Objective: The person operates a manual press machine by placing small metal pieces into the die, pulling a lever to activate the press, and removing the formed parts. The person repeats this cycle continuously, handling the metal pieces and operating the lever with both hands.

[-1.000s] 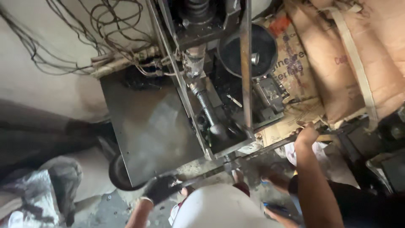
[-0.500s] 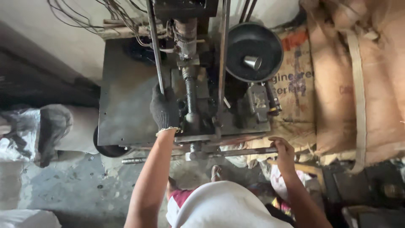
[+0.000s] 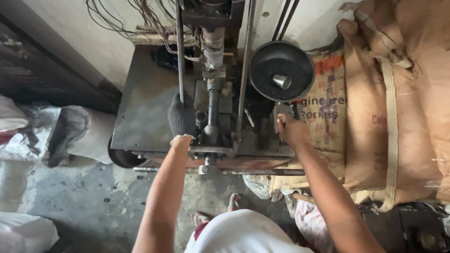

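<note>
Half a second ago our right hand (image 3: 291,130) sat lower, on the long bar at the front of the machine. Now it has moved up to the middle right of the frame and rests on a small metal part (image 3: 282,111) just under the round black bowl (image 3: 281,70). Its fingers are curled down on that part, but we cannot tell if they grip it. Our left hand (image 3: 181,119), in a dark glove, is in the same spot as before, near the middle of the frame. It is closed around the thin upright rod (image 3: 180,51) on the left side of the machine.

The machine stands on a flat grey metal plate (image 3: 140,107). A thick screw shaft (image 3: 212,105) runs down the middle, between our two hands. A second thin rod (image 3: 246,65) stands to the right of the shaft, between it and our right hand. The long bar (image 3: 253,172) lies across the front, under both arms.

We count two thin rods, one screw shaft, one black bowl with one small metal cup (image 3: 282,82) inside it. Loose wires (image 3: 140,18) hang at the top. Brown sacks (image 3: 398,103) fill the right side, and pale bags (image 3: 42,131) lie at the left.
</note>
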